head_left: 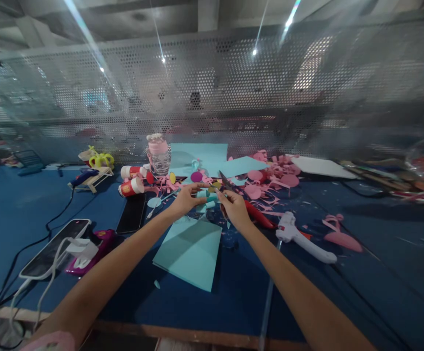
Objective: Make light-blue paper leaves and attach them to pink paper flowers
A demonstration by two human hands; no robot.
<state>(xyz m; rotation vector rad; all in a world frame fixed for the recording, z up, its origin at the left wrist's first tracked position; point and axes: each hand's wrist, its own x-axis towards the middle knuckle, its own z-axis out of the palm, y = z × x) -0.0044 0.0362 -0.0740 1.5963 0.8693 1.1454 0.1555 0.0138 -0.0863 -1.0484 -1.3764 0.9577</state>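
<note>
**Snipping a small teal piece over the blue table**

The left hand [187, 199] pinches a small teal paper scrap [209, 194], fingers closed on it. The right hand [233, 207] is curled around red-handled scissors [250, 210], blades at the scrap. It looks like mid-cut trimming; the next snip needs the scrap turned steadily into the blades. Just below the scrap lies a teal paper sheet [191, 253]; right of it a white glue gun [303, 239]; beyond, pink paper cuttings [270, 178] on the table [10, 214].
</note>
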